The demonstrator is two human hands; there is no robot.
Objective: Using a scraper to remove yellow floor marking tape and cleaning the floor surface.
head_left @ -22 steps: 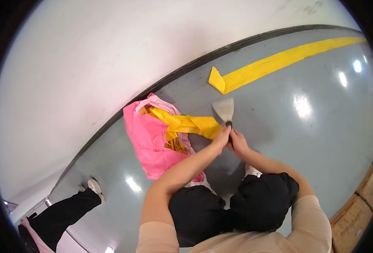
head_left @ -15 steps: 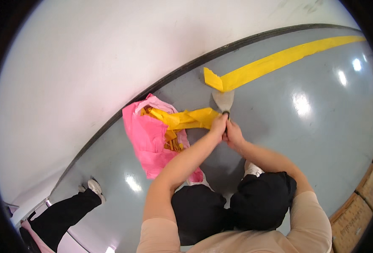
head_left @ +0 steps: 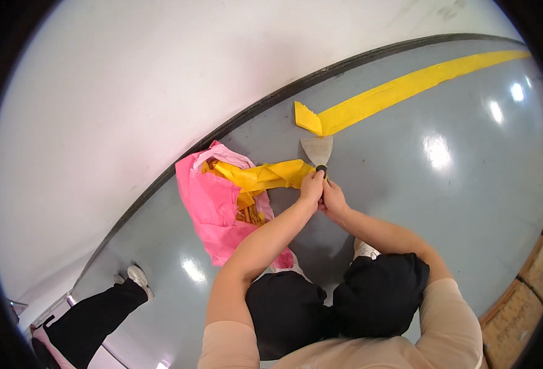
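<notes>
holding putty knife (head_left: 317, 149) edge near yellow tape (head_left: 406, 86)
clamping left hand (head_left: 310, 187) and right hand (head_left: 334, 198) fingers on handle (head_left: 322, 169), with open floor (head_left: 400, 160) rightward

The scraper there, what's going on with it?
A person's left grip and right grip together hold the scraper, close to the folded end of the yellow tape. Whether they touch is unclear. To the left, a pink bag holds yellow strips, one trailing toward the left grip.

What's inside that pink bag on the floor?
In the pink bag, crumpled yellow strips show, and one long piece sticks out toward the left hand. Anything deeper is covered by them and the bag's own walls.
</notes>
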